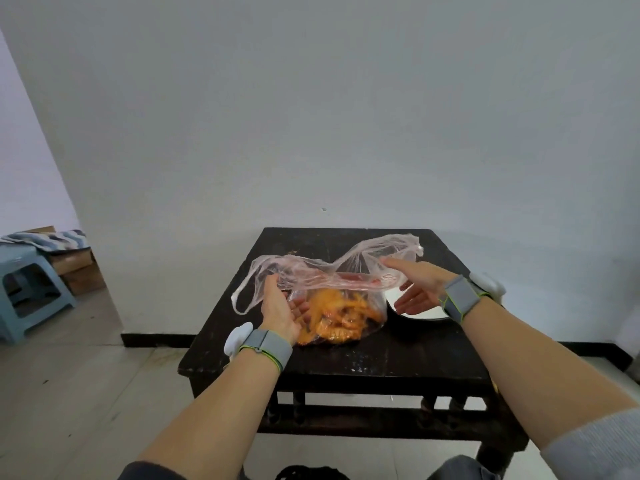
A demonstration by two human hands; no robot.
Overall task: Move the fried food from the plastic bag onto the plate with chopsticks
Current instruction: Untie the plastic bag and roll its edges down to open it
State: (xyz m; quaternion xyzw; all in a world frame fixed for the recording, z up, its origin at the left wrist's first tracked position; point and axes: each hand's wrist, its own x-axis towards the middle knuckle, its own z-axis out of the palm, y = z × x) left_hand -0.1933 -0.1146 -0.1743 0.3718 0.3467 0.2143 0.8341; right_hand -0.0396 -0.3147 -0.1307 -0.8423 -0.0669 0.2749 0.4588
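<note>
Two open hands are shown bracketing a plastic bag [311, 271] set on a dark table [381, 358]. The left hand [280, 308] is laid against the bag's left side, its fingers [300, 306] loosely extended and partly veiled by the film, its thumb raised to the crumpled rim; no pinch of the plastic is evident. The right hand [417, 287] is held at the opposite side, fingers [407, 301] straight and spread, thumb stretched toward the rim, nothing enclosed. The fried food [332, 317] (orange, heaped at the bottom of the bag) lies between the two sets of fingertips, nearer those of the left hand. A plate [424, 317] is placed directly beneath the right fingers, just beside the bag, and is largely covered by that hand. The arrangement is judged to serve the opening of the bag's mouth: the sides are steadied from both flanks so that the collapsed rim may be spread and the food exposed. The plate is kept adjacent, presumably so that each transfer is short. No chopsticks are visible, and no food is seen on the exposed part of the plate.
</note>
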